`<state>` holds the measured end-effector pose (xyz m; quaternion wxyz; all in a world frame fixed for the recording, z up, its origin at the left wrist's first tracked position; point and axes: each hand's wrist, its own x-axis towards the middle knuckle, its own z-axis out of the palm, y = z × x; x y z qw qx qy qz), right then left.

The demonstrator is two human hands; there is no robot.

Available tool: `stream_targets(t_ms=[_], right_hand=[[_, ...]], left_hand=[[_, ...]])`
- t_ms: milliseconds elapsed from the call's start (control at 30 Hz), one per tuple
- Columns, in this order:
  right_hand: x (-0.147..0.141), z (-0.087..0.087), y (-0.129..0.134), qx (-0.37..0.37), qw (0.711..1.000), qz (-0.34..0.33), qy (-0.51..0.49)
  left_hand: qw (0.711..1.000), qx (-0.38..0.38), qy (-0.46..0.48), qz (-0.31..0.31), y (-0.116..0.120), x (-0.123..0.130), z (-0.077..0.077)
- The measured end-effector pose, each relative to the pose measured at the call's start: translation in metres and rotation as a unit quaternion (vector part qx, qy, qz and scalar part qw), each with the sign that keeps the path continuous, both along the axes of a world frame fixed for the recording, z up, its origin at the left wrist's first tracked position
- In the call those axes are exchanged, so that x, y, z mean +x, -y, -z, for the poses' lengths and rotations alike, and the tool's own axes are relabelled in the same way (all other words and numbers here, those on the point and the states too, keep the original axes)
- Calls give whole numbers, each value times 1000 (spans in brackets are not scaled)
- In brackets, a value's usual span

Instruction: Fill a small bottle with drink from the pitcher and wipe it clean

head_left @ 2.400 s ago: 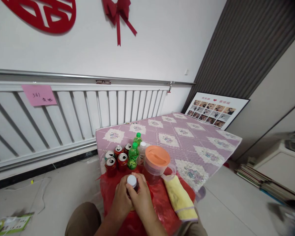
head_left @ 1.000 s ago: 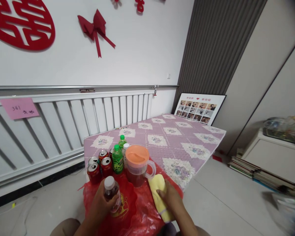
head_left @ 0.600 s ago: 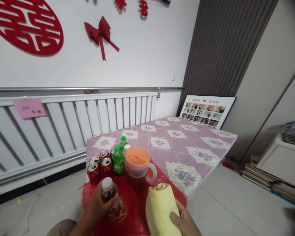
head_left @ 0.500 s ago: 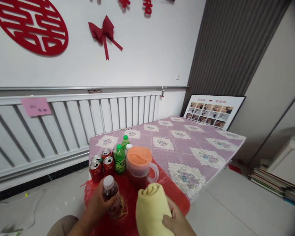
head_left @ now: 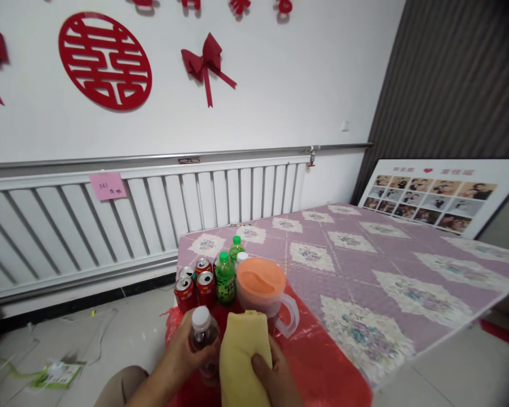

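Observation:
My left hand (head_left: 184,353) is wrapped around a clear plastic bottle (head_left: 202,322) with a white cap, held upright over the red plastic sheet (head_left: 322,362). In my right hand (head_left: 275,370) is a rolled yellow cloth (head_left: 244,350), its upper end beside the bottle. Just behind the cloth stands a plastic pitcher (head_left: 261,282) with an orange lid and a clear handle. Left of the pitcher, a green bottle (head_left: 225,280) stands beside several red drink cans (head_left: 206,287). Another green-capped bottle (head_left: 236,246) and a white-capped one (head_left: 241,258) are partly hidden behind.
The red sheet covers the near corner of a table with a purple floral cloth (head_left: 352,265). A white radiator (head_left: 152,215) runs along the wall behind. A framed photo board (head_left: 432,195) leans at the far right. Cords and a green-white packet (head_left: 61,374) lie on the floor.
The view has swung left, so the scene shifts right. My right hand has brought the yellow cloth closer to the bottle, and the cloth now overlaps the pitcher's lower part.

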<state>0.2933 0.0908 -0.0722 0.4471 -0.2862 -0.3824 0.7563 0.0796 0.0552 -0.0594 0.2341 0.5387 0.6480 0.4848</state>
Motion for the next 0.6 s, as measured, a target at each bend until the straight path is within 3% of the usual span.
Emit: stream_targets(t_ms=[167,433,600], right_hand=[[2,-3,0,-13,999,11,27],[2,-3,-3,16,998,23,62],[5,-3,-1,-4,997,36,61]], left_hand=[[999,13,19,-48,-1,1,10],[997,37,32,-66,0,3,25],[981,112,-3,-161,34,-3,14]])
